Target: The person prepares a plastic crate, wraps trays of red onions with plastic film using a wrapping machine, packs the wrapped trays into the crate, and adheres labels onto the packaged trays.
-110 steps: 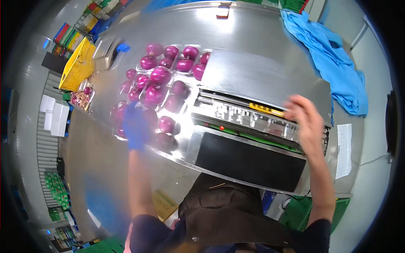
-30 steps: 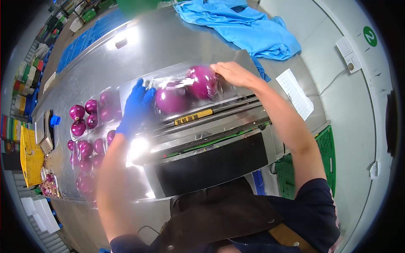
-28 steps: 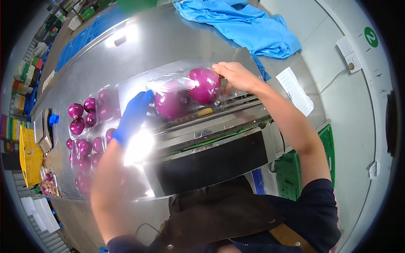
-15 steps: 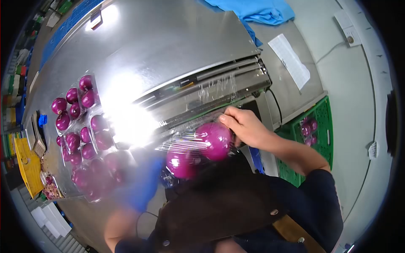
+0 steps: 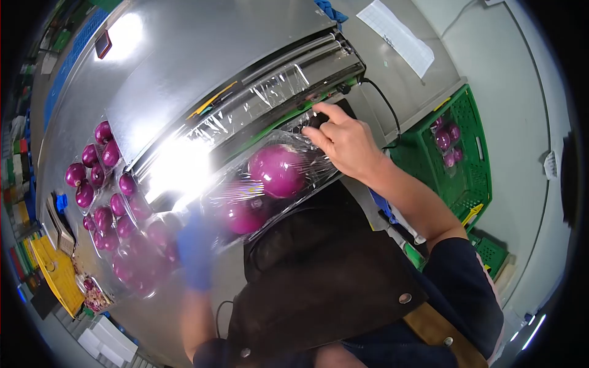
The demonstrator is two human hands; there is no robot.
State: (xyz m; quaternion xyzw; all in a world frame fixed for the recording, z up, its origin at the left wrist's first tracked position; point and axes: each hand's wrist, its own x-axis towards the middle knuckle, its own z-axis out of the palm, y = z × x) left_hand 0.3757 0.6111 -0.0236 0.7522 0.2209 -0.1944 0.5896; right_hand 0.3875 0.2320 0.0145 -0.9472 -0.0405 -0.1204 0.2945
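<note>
Large red onions (image 5: 279,172) lie under clear plastic film (image 5: 316,161) in front of me, in a pack tilted toward my apron. At the film's far right edge, my bare right hand (image 5: 348,144) has its thumb and curled fingers closed on the film, its index finger sticking out. My left hand (image 5: 196,251) wears a blue glove and is smeared by motion, so its fingers cannot be read. It is at the left end of the wrapped onions, beside several clear trays of red onions (image 5: 103,218).
A film wrapping machine (image 5: 270,92) with rollers stands just beyond the onions on the steel table (image 5: 184,37). To the right, a green crate (image 5: 475,141) holds a pack of onions (image 5: 446,138). A paper sheet (image 5: 399,40) lies behind; a yellow bin (image 5: 55,270) is at left.
The wrapped onions and my right hand appear further left and up as the view shifts. More film now spreads over the onions. My right index finger has lifted away from the thumb.
</note>
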